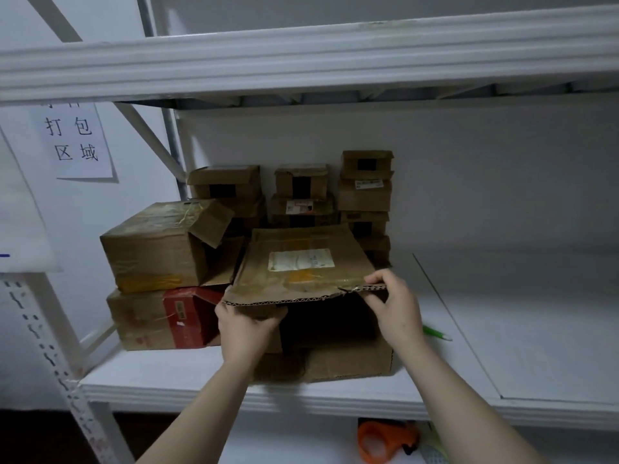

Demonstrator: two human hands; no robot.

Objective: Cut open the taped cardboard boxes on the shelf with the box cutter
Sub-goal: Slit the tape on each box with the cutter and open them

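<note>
**While Two Hands Held a Flap Raised, a Slim Tool Lay on the Shelf**

As the right hand (393, 306) pinched the near edge of a big cardboard flap (301, 262) close to its right corner, fingers lay over the top and the thumb sat underneath. The left hand (246, 324) gripped the same edge at its left corner, its fingers curled beneath the corrugated rim. The flap stood raised and roughly level, with a pale label on its upper face. It belonged to the open box (348, 360) at the near edge of the white shelf (502, 329), whose inside was dark.

Just right of the right wrist, a slim green-and-white tool (437, 333) lay on the shelf, partly hidden. Too little of it showed to tell whether it was the box cutter.

To the left, a brown box (150, 249) with one loose flap sat on a box with a red side (150, 319). Farther back, against the wall, stacks of small boxes (365, 192) rose in three columns. A paper sign (75, 142) hung on the left wall. On the lower shelf, near and right, rested an orange tape dispenser (385, 442).
</note>
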